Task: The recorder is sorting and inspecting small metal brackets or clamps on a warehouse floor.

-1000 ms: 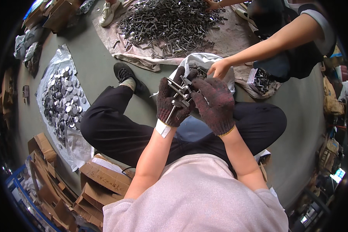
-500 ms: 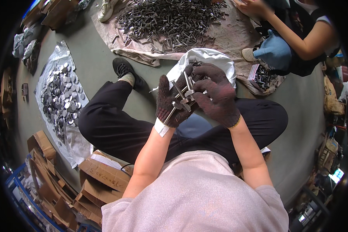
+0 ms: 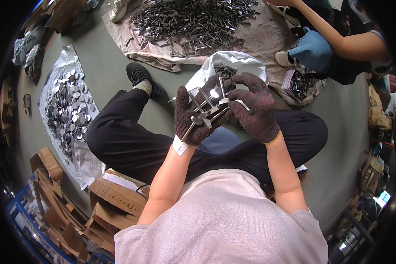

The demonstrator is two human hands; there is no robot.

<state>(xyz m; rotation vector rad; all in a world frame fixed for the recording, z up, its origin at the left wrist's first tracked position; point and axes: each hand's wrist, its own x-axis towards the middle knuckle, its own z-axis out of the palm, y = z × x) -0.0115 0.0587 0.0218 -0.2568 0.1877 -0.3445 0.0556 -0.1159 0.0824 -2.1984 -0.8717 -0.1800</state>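
Note:
My left hand (image 3: 193, 116), in a dark knitted glove with a white band at the wrist, is turned palm up. Across its palm and fingers lie several metal bolts (image 3: 202, 118) with flat heads and long shanks, pointing various ways. From the right, my gloved right hand (image 3: 256, 108) pinches the head of one bolt (image 3: 223, 101) between thumb and fingertips, its shank tilted upward. Just beyond both hands sits an open white sack (image 3: 251, 66) with more bolts inside, partly hidden by the gloves.
A big heap of bolts (image 3: 193, 26) covers a stained cloth (image 3: 268, 42) ahead. At left, round metal discs (image 3: 70, 105) lie on plastic sheeting. Cardboard boxes (image 3: 116, 193) stand near left. Another person's arm (image 3: 334, 37) is at upper right, beside a smaller bolt pile (image 3: 300, 86).
My hands have drawn apart slightly, the left toward the left and the right toward the right with one bolt. The other person's arm has shifted at upper right.

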